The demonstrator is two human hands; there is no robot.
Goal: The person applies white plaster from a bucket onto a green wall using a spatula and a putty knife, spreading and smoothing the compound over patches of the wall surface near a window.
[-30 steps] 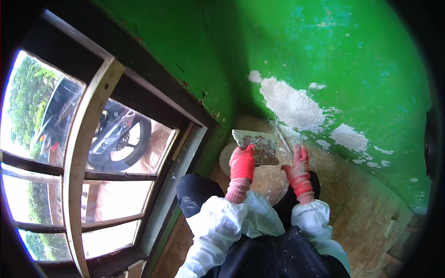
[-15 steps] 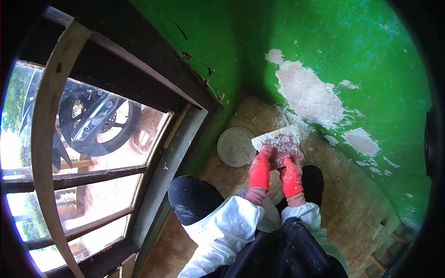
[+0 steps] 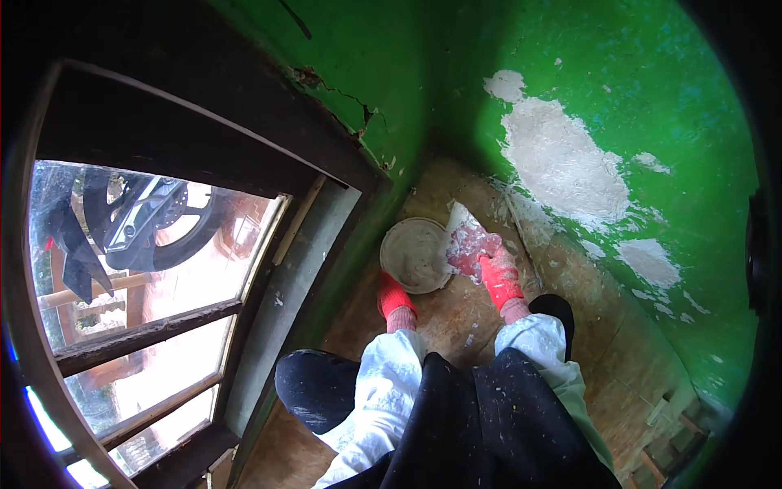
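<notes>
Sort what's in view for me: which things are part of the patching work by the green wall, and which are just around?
In use:
- right hand, red glove, holding the plaster-smeared board
- left hand, red glove, beside the round pan
- white filler patches on the green wall

Just around:
- window frame
- motorbike outside
- wooden floor

floor [image 3: 456,318] is bare worn brown boards, pretty scuffed and dusty. a round pale bucket [image 3: 415,254] sits right on it, tucked in the corner by the green wall [image 3: 652,106]
</notes>
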